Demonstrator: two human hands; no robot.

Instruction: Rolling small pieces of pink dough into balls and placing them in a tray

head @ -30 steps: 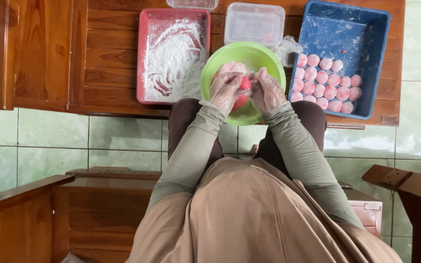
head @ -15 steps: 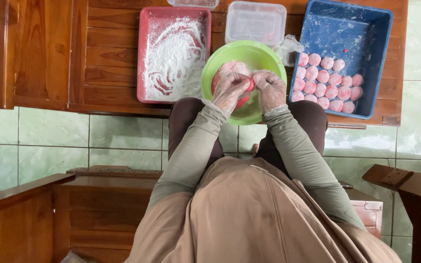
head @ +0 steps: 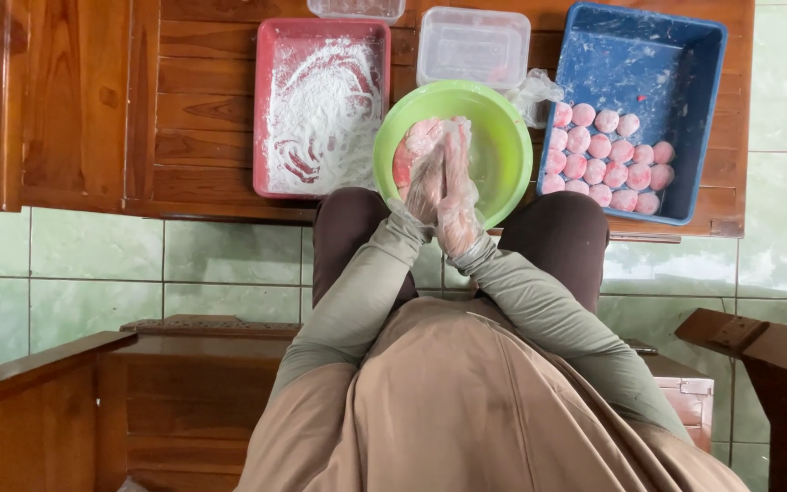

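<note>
Since the earlier frame both hands have turned from lying side by side, fingers spread over a pink lump, to standing palm against palm.

Head view: the left hand [head: 425, 178] and the right hand [head: 459, 187], each in a thin clear plastic glove, are pressed flat together above the round lime-green plastic bowl [head: 503, 137]. Whether a piece of dough sits between the palms cannot be told; the palms hide it. A lump of pink dough [head: 416, 146] lies in the bowl, against the left hand's fingers.

The bowl rests at the near edge of the slatted brown wooden table [head: 202, 109], just above the person's knees. To its left stands a rectangular red plastic tray dusted with white flour [head: 321, 114]. Behind the bowl sits a clear rectangular plastic container [head: 473, 46]. To the right is a deep blue rectangular plastic tub [head: 649, 64], with rows of small round pink dough balls [head: 605, 157] gathered in its near left corner. A crumpled piece of clear plastic film [head: 535, 91] lies between bowl and tub. The floor is pale green tile [head: 66, 264].
</note>
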